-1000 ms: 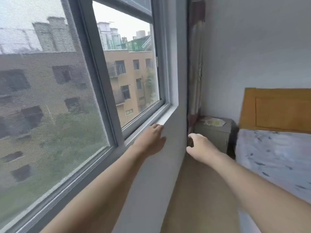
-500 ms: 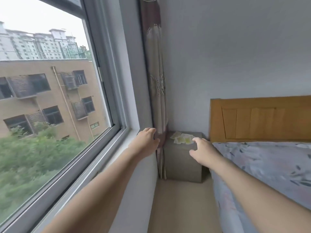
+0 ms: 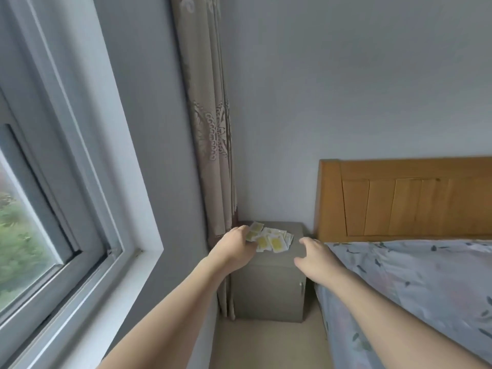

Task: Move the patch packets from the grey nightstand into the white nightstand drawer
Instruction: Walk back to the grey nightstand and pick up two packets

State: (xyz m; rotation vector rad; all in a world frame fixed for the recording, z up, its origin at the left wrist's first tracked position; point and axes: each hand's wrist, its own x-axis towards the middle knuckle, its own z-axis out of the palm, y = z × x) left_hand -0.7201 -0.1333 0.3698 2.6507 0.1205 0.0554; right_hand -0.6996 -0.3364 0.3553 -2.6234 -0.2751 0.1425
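Several white-and-yellow patch packets (image 3: 273, 241) lie in a loose pile on top of the grey nightstand (image 3: 269, 288), which stands in the corner between the curtain and the bed. My left hand (image 3: 234, 250) reaches over the nightstand's left side, and its fingers touch the left edge of the pile. My right hand (image 3: 314, 258) hovers over the nightstand's right front corner with its fingers spread and holds nothing. No white nightstand is in view.
A patterned curtain (image 3: 210, 129) hangs just left of the nightstand. A window with a white sill (image 3: 127, 265) fills the left. The bed with a floral cover (image 3: 412, 288) and a wooden headboard (image 3: 399, 203) presses close on the right. A narrow strip of beige floor (image 3: 269, 344) runs between them.
The view has swung from the window to the corner and moved closer. My left hand left the windowsill and reached the packets. My right hand moved nearer the nightstand top.
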